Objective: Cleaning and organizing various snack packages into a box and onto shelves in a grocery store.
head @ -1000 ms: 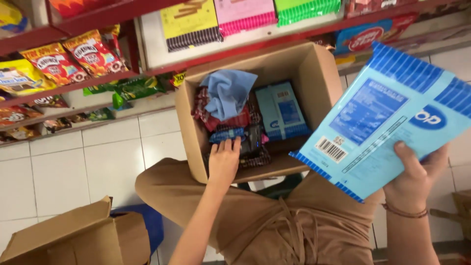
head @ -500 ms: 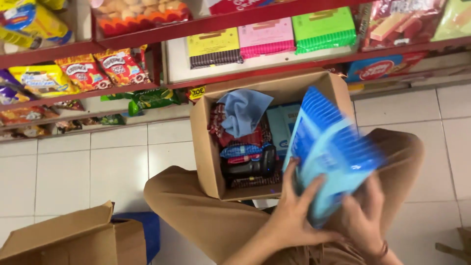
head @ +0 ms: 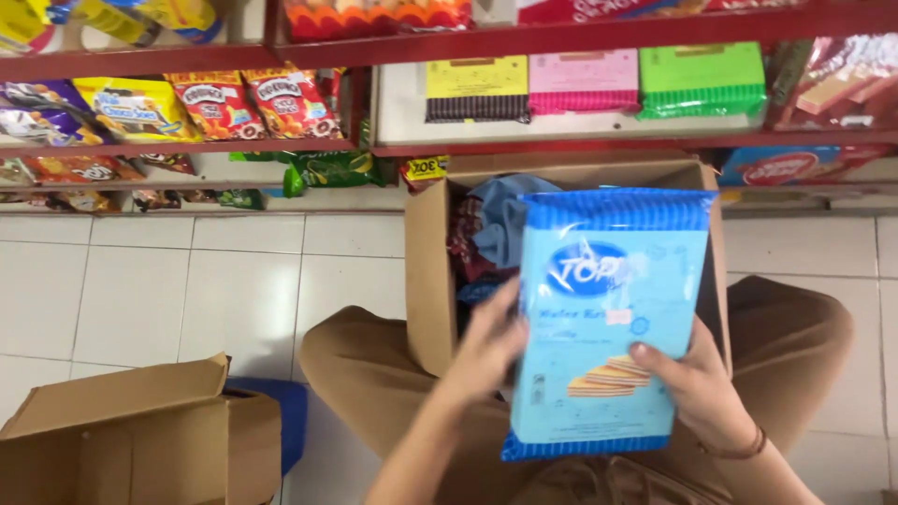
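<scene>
Head view: both hands, left (head: pixel 486 351) and right (head: pixel 687 393), grasp a light-blue wafer packet (head: pixel 608 318) upright above the open cardboard box (head: pixel 430 281) resting on the person's lap. The packet is out; other packets remain inside, and the red shelves (head: pixel 561 145) ahead are partly stocked.

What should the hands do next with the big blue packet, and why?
Probably lift the blue wafer packet up toward the shelf: both hands, left hand and right hand, hold it upright above the open box, facing similar flat packets.
</scene>
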